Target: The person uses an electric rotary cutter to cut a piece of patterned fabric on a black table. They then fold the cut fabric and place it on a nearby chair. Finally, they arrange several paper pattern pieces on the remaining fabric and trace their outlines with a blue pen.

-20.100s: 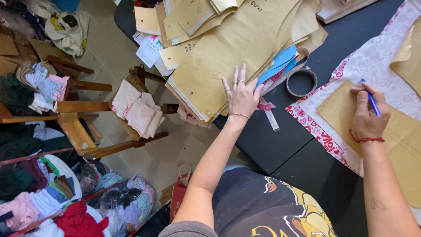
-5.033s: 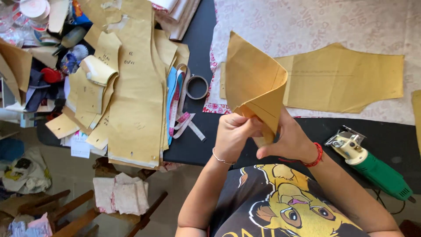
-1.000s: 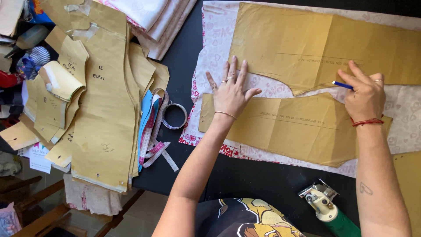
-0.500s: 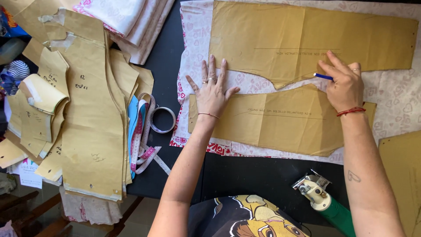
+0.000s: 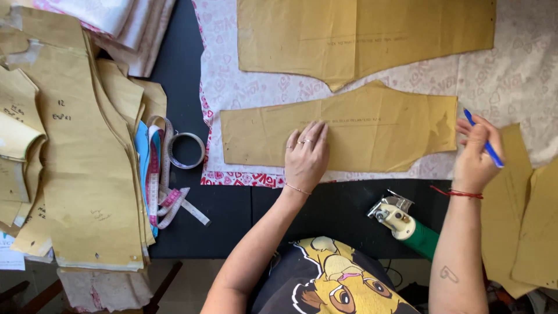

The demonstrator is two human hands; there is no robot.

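Two hands: left hand point(image 5: 306, 158) flat on long brown paper pattern point(image 5: 372, 131) lying crosswise, right hand point(image 5: 475, 158) gripping blue pen point(image 5: 484, 145) at its right end.

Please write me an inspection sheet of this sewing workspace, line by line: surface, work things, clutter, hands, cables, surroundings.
Surface: black table, partly covered by pale printed fabric.
Work things: lower brown paper pattern piece lies flat on the fabric; larger pattern piece above it.
Clutter: stack of paper patterns at left, measuring tape, tape roll, green electric cutter at the near edge, more pattern pieces at right.
Hands: left hand pressed flat on the lower piece; right hand holds a blue pen by the piece's right end.
Cables: thin dark cord below the cutter, unclear.
Surroundings: folded fabric top left; floor below the table.
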